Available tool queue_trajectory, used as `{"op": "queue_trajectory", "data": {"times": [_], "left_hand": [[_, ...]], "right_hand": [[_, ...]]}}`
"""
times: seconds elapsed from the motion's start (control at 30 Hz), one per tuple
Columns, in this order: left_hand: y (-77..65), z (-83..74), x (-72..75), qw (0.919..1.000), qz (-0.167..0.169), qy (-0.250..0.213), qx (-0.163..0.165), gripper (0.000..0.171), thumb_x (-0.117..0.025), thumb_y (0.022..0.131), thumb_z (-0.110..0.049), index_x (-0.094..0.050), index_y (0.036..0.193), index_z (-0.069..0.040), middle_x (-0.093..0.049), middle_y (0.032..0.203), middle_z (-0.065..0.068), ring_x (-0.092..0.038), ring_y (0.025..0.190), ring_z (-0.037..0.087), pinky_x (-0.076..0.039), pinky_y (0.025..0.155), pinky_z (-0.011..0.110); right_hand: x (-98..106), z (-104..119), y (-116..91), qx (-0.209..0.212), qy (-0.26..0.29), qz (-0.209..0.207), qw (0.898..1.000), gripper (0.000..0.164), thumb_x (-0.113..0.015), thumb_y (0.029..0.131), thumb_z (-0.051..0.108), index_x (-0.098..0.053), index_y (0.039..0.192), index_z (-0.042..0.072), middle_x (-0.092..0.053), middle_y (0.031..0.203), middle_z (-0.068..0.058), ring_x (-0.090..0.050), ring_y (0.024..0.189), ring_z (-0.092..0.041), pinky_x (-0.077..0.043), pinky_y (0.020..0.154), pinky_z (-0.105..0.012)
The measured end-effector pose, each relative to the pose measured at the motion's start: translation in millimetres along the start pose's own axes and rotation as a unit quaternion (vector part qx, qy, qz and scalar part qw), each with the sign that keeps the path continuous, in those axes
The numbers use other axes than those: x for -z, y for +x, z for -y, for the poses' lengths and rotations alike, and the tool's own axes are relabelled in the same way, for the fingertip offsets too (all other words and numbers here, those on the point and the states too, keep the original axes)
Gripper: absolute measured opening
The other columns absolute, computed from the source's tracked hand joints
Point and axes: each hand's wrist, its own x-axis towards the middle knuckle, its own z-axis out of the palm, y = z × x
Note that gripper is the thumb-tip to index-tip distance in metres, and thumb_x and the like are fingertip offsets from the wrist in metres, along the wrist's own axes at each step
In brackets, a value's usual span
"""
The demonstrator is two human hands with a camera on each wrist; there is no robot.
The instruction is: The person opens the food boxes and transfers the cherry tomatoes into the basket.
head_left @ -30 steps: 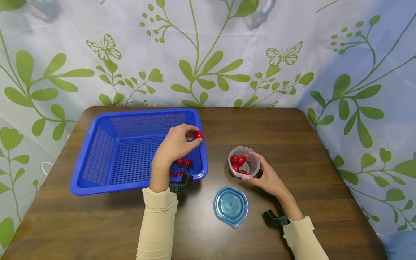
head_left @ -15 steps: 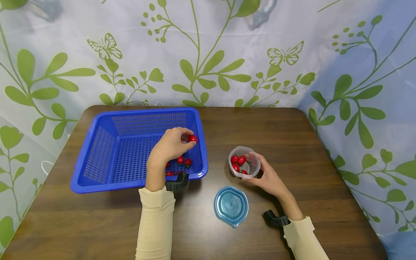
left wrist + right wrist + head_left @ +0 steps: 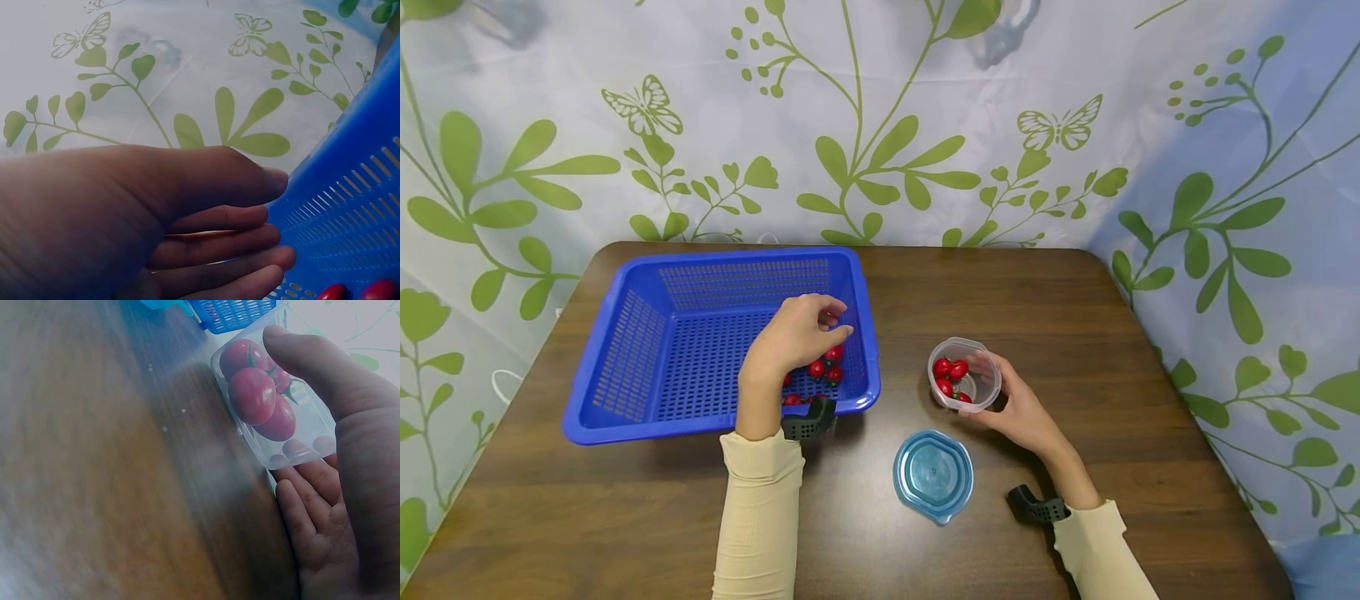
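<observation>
My left hand (image 3: 793, 337) hovers over the right side of a blue plastic basket (image 3: 703, 367). Its thumb and fingertips are apart, with nothing between them, as the left wrist view also shows. Just below the fingers, cherry tomatoes (image 3: 816, 369) lie on the basket floor, some partly hidden by the hand and wrist. To the right, my right hand (image 3: 1018, 417) grips a small clear plastic container (image 3: 951, 341), thumb on the near side and fingers around the far side. Several red tomatoes (image 3: 251, 397) with green stems sit inside it.
A translucent blue lid (image 3: 933, 473) lies on the brown wooden table (image 3: 865, 533), in front of the container. Behind the table hangs a white curtain (image 3: 910, 75) with green leaves and butterflies. Black bands (image 3: 1037, 506) circle both wrists.
My left hand has moved slightly left and down into the basket and let go of a cherry tomato, which now lies with the others. The right hand and container have stayed still.
</observation>
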Motion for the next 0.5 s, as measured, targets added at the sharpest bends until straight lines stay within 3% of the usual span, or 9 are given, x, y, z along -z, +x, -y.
{"op": "queue_trajectory", "data": {"times": [0.5], "left_hand": [[2.0,-8.5,-4.7,0.9992,-0.026,-0.012,-0.026,0.037,-0.072,0.095,-0.021,-0.07,0.123,0.003,-0.073,0.114,0.018,-0.069,0.107,0.032,-0.056,0.095,0.044]], "right_hand": [[-0.6,-2.9,0.0,0.003,-0.002,-0.001,1.0,0.093,-0.09,0.08,0.014,-0.036,0.156,0.021,-0.051,0.154,-0.007,-0.047,0.143,-0.028,-0.027,0.113,-0.009]]}}
